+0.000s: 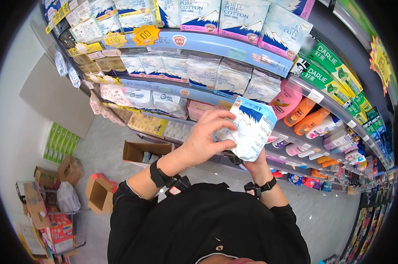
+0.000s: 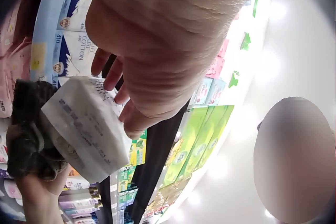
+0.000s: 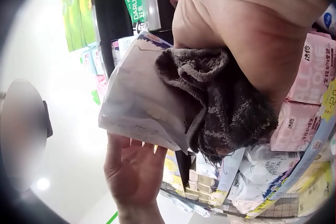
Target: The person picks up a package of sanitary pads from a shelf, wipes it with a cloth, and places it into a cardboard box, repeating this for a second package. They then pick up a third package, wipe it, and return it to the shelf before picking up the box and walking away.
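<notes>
A white and blue pack of sanitary pads (image 1: 251,130), printed with a snowy mountain, is up in front of the shelves, tilted. My left hand (image 1: 208,137) grips its left side, thumb and fingers spread over the printed face. In the left wrist view, the fingertips of that hand are at the edge of the pack (image 2: 86,128). My right hand (image 1: 257,163) is below and behind the pack, mostly hidden by it in the head view. It holds a dark grey cloth (image 3: 218,100), bunched against the pack's back in the right wrist view.
Shelves with rows of similar packs (image 1: 199,70) curve across the front. Pink and orange bottles (image 1: 301,110) and green Darlie toothpaste boxes (image 1: 326,72) stand at the right. An open cardboard box (image 1: 147,152) is low at the left, with more cartons (image 1: 100,193) on the floor.
</notes>
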Motion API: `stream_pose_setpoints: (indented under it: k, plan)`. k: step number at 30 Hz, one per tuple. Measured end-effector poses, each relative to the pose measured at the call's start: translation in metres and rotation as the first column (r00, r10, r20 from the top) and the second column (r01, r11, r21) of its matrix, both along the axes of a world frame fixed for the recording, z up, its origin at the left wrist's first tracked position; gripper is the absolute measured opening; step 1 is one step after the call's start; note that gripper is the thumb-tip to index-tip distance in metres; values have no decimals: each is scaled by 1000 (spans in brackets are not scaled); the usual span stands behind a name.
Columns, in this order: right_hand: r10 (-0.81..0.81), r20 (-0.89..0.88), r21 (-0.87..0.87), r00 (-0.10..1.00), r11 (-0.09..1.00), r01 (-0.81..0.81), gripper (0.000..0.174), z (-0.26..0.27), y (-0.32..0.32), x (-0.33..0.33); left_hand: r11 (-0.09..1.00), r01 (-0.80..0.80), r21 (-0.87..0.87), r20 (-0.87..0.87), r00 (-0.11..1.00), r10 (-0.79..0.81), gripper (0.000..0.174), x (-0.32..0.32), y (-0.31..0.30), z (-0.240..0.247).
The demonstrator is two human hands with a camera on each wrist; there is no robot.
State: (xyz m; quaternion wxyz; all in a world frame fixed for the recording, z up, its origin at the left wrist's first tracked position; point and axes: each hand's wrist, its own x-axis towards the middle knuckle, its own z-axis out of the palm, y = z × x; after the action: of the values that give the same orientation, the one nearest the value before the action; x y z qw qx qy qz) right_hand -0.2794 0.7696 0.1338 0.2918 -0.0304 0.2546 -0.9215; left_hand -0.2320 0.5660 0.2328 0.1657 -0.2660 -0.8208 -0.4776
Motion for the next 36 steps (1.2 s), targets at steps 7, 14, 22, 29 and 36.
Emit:
stream_pose_setpoints:
  k: [7, 14, 22, 29, 36]
  plan:
    - [-23, -22, 84, 999, 996, 25, 52, -13, 8, -3, 961, -99, 259, 340, 940, 5, 48, -1, 2, -4]
    - [-205, -434, 486, 878, 767, 419, 41, 30, 2, 7, 993, -57, -100, 422, 902, 94, 107, 2, 2, 3]
    - [67, -752, 574, 655, 554, 603, 46, 71, 4, 19, 858, -203, 471, 413, 911, -11, 80, -16, 1, -26]
    - [-102, -771, 391, 628, 703, 594, 45, 70, 11, 28, 330, -328, 885, 423, 863, -277, 50, -31, -15, -3]
    - [-49, -698, 461, 714, 732, 502, 42, 46, 19, 38, 226, -196, 954, 240, 952, -191, 52, -75, -16, -6]
